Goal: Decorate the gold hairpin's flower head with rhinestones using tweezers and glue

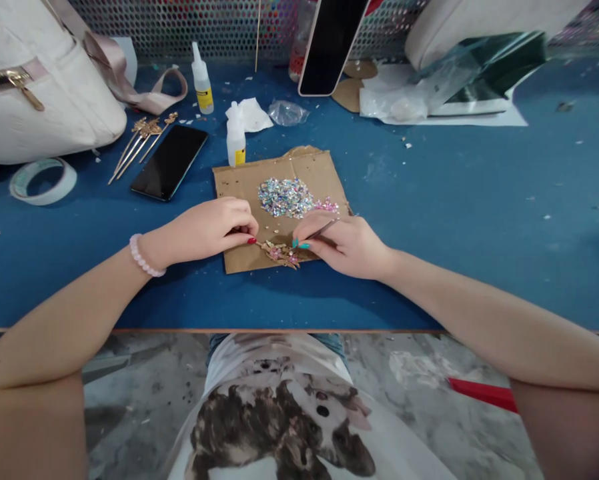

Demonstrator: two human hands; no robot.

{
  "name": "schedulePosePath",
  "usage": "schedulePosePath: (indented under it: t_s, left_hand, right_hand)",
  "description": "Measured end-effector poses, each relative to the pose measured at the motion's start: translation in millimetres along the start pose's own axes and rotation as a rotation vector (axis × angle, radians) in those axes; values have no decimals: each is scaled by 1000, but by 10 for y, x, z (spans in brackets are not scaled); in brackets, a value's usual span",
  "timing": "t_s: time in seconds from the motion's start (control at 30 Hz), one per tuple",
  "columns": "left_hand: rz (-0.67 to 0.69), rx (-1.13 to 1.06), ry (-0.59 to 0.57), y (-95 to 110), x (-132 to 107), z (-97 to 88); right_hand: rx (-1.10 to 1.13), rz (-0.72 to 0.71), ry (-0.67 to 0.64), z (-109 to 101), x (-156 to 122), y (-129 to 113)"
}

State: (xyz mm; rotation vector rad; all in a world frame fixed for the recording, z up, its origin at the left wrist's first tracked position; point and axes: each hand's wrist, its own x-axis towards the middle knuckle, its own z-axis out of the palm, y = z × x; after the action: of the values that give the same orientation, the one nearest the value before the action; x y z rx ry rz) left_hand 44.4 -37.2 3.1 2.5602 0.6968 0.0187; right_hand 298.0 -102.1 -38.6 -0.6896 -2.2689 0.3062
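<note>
A brown cardboard sheet (324, 175) lies on the blue table, with a heap of shiny rhinestones (289, 197) on it. At its near edge rests a small gold ornament with pink stones (281, 253). My left hand (207, 228) is curled, its fingertips pinching and holding down the ornament's left end. My right hand (347, 243) is closed round a thin stick-like tool (322, 231), whose tip I cannot see clearly, just right of the ornament.
Two glue bottles (236, 137) (202, 80) stand behind the cardboard. A black phone (170, 161), gold hairpins (137, 143), a tape roll (43, 181) and a white bag (39, 87) lie left. A propped phone (332, 43) and plastic bags (429, 93) sit at the back.
</note>
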Motion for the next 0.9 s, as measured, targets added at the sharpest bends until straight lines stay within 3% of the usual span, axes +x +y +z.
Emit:
schedulePosePath:
  t_s: [0.9]
  left_hand:
    - [33,-20,26,-19,0,-2]
  right_hand:
    - [26,-77,-17,-40,19,-2]
